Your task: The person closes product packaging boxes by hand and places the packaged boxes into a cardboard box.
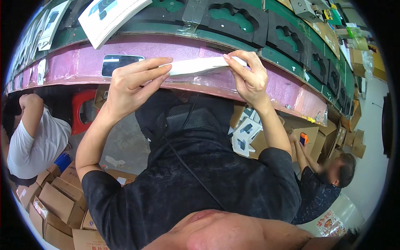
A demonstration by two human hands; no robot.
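Both my hands hold a flat white carton (200,66) over the pink front edge (83,62) of the workbench. My left hand (133,83) pinches its left end with the fingers stretched along it. At the right end, my right hand (250,77) grips the carton between fingertips and thumb. Just behind the carton, black foam inserts (233,18) with shaped cut-outs lie in a row on the green bench top. My own dark shirt (196,166) fills the lower middle of the view.
A white printed box (108,16) lies on the bench at the top left. A person in a white shirt (35,141) crouches at the left, another in a dark shirt (321,183) at the right by cardboard boxes (58,204). Small white boxes (243,133) sit under the bench.
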